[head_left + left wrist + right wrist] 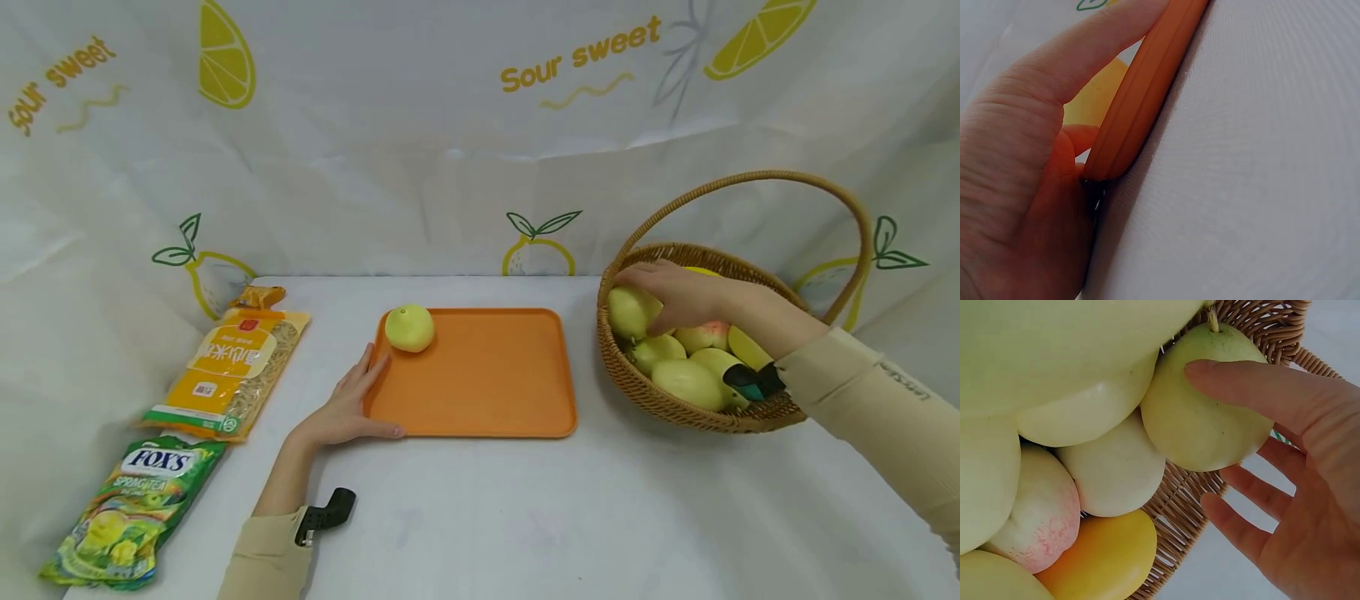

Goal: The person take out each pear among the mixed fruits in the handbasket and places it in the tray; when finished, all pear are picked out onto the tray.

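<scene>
At the right, my right hand [675, 292] reaches into a wicker basket [626, 375] of fruit. It holds a green pear [1204, 419] at the basket's left side, the thumb on its near face and other fingers around its far side, partly hidden. The pear's stem points up in the right wrist view. My left hand [345, 408] rests at the near left corner of an orange tray [480, 375], fingers spread straight along its left rim and thumb along the front rim. A round yellow-green fruit [409, 327] sits in the tray's far left corner.
Other pears [686, 383], a pink-blushed peach [1041, 512] and a yellow fruit [1107, 556] fill the basket, under its tall arched handle [780, 175]. A bag of grain [232, 367], a small orange packet [258, 297] and a green candy bag [135, 512] lie at the left.
</scene>
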Action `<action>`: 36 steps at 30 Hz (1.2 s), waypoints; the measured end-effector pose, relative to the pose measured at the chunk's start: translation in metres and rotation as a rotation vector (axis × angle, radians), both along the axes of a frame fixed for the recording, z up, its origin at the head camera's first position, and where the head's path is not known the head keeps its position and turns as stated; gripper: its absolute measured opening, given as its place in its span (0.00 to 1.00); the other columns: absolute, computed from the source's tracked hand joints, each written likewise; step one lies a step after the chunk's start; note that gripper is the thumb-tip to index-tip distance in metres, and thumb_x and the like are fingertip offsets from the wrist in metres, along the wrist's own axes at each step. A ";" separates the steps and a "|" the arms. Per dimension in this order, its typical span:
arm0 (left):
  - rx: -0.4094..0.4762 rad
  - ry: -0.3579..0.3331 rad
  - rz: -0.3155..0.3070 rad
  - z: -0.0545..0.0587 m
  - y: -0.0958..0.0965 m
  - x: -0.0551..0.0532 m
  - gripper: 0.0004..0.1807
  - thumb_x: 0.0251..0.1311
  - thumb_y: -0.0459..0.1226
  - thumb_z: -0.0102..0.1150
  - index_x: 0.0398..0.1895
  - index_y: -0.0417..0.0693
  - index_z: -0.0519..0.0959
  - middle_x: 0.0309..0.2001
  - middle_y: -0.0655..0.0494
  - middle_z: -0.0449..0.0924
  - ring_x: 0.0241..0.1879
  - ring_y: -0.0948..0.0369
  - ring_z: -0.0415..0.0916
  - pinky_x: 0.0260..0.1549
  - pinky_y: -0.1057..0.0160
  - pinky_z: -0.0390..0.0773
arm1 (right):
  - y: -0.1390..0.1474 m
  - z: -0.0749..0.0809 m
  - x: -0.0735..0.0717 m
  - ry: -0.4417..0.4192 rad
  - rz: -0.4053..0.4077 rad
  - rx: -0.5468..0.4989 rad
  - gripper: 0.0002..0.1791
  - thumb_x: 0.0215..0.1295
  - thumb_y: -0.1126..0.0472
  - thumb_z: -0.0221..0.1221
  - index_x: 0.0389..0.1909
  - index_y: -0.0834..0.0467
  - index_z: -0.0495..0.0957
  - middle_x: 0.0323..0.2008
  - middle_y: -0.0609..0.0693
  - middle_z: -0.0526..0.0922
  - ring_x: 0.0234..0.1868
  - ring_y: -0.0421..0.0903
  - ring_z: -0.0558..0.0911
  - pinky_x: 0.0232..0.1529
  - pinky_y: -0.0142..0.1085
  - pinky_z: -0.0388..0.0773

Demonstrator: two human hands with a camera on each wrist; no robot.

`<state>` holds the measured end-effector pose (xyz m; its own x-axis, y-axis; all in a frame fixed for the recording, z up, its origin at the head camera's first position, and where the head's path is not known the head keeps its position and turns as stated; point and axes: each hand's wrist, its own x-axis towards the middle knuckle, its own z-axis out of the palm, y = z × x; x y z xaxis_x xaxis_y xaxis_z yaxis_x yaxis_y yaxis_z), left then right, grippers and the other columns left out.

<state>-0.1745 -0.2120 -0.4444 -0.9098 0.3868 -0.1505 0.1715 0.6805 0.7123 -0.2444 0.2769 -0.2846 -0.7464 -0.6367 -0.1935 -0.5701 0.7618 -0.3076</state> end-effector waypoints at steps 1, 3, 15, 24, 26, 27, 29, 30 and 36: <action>0.000 0.000 0.000 0.000 0.000 0.000 0.66 0.41 0.58 0.76 0.79 0.57 0.43 0.78 0.55 0.22 0.74 0.42 0.27 0.64 0.29 0.39 | 0.001 0.000 -0.001 0.013 0.004 0.013 0.43 0.45 0.67 0.72 0.65 0.68 0.64 0.63 0.67 0.65 0.65 0.69 0.59 0.64 0.64 0.52; 0.001 -0.001 0.001 0.001 0.001 0.000 0.67 0.40 0.58 0.76 0.79 0.57 0.43 0.78 0.55 0.22 0.74 0.42 0.27 0.64 0.30 0.39 | 0.001 -0.001 -0.003 0.041 0.003 0.041 0.43 0.45 0.67 0.73 0.64 0.66 0.65 0.62 0.65 0.65 0.64 0.68 0.60 0.62 0.63 0.56; 0.004 0.000 -0.008 0.001 0.004 0.001 0.66 0.41 0.57 0.76 0.79 0.55 0.44 0.78 0.53 0.23 0.74 0.40 0.27 0.63 0.29 0.39 | 0.001 -0.006 -0.006 0.009 -0.020 0.016 0.42 0.41 0.60 0.77 0.56 0.66 0.64 0.51 0.61 0.71 0.55 0.60 0.70 0.55 0.55 0.68; 0.006 0.003 -0.009 -0.001 0.004 0.000 0.66 0.41 0.57 0.76 0.79 0.54 0.44 0.78 0.52 0.23 0.74 0.40 0.27 0.64 0.29 0.38 | 0.008 -0.005 -0.005 0.050 -0.052 0.089 0.44 0.40 0.52 0.78 0.58 0.64 0.70 0.51 0.59 0.72 0.51 0.56 0.72 0.47 0.51 0.73; 0.001 0.003 -0.006 0.000 0.004 0.000 0.65 0.41 0.57 0.76 0.79 0.55 0.44 0.78 0.53 0.23 0.74 0.40 0.27 0.64 0.30 0.38 | 0.010 -0.003 -0.004 0.028 -0.079 0.074 0.44 0.41 0.50 0.77 0.58 0.64 0.69 0.52 0.58 0.75 0.49 0.54 0.75 0.47 0.49 0.74; 0.000 0.003 -0.005 0.000 0.004 0.001 0.65 0.41 0.57 0.76 0.79 0.55 0.44 0.78 0.52 0.23 0.74 0.40 0.27 0.64 0.29 0.38 | 0.011 -0.002 -0.003 0.016 -0.093 0.061 0.43 0.42 0.50 0.77 0.58 0.64 0.69 0.51 0.57 0.76 0.47 0.52 0.77 0.45 0.47 0.76; 0.000 0.007 -0.007 0.001 0.003 0.001 0.65 0.41 0.57 0.76 0.79 0.54 0.44 0.78 0.52 0.23 0.74 0.39 0.27 0.64 0.29 0.38 | 0.014 0.000 0.001 -0.001 -0.117 0.043 0.43 0.44 0.48 0.76 0.58 0.64 0.68 0.48 0.55 0.78 0.43 0.49 0.79 0.42 0.45 0.77; -0.002 0.008 -0.006 0.001 0.003 0.001 0.65 0.42 0.57 0.76 0.79 0.54 0.44 0.78 0.52 0.23 0.74 0.39 0.27 0.64 0.29 0.38 | 0.015 0.001 0.003 -0.010 -0.129 0.029 0.44 0.45 0.48 0.76 0.59 0.64 0.68 0.48 0.55 0.78 0.42 0.49 0.79 0.41 0.44 0.77; 0.000 0.009 -0.005 0.002 0.001 0.001 0.66 0.41 0.58 0.76 0.79 0.55 0.44 0.78 0.53 0.23 0.74 0.40 0.27 0.64 0.29 0.39 | 0.023 0.006 0.020 -0.056 -0.205 -0.031 0.44 0.50 0.42 0.72 0.65 0.56 0.66 0.49 0.52 0.78 0.39 0.46 0.79 0.37 0.41 0.77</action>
